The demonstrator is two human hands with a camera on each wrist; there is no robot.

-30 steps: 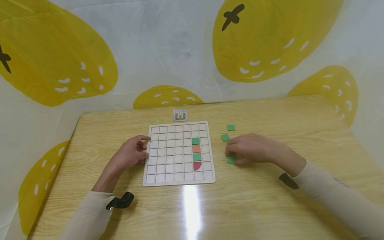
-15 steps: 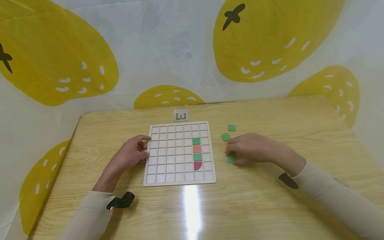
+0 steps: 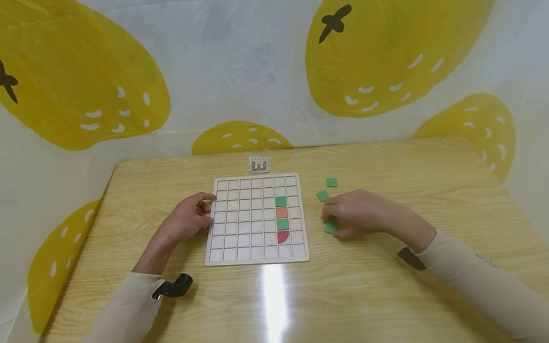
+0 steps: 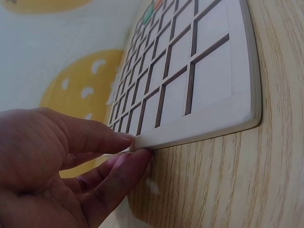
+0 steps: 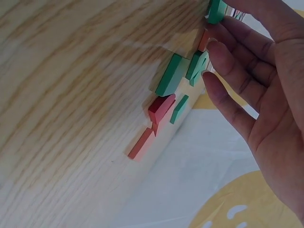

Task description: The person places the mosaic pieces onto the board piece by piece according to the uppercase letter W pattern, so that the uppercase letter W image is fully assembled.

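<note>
A pale square grid board (image 3: 245, 216) lies on the table. One of its columns holds two green tiles, an orange tile (image 3: 282, 213) and a red quarter-round piece (image 3: 283, 237). My left hand (image 3: 188, 220) rests thumb and fingertips against the board's left edge, as the left wrist view (image 4: 61, 164) also has it. Right of the board, my right hand (image 3: 356, 212) holds a green square tile (image 5: 216, 11) between thumb and fingertips, low at the table. An orange tile (image 5: 203, 41) sits beside those fingertips, partly hidden from the head camera.
Two loose green tiles, a nearer one (image 3: 323, 195) and a farther one (image 3: 331, 182), lie right of the board. Under the right hand are more pieces, including a red one (image 5: 161, 109). A small pattern card (image 3: 258, 164) lies behind the board. Fruit-printed cloth (image 3: 245, 59) hangs behind the table.
Both hands stay in nearly the same places. The right fingers have shifted slightly, so a bit of the orange tile now shows beside them. The board's pieces are unchanged.
</note>
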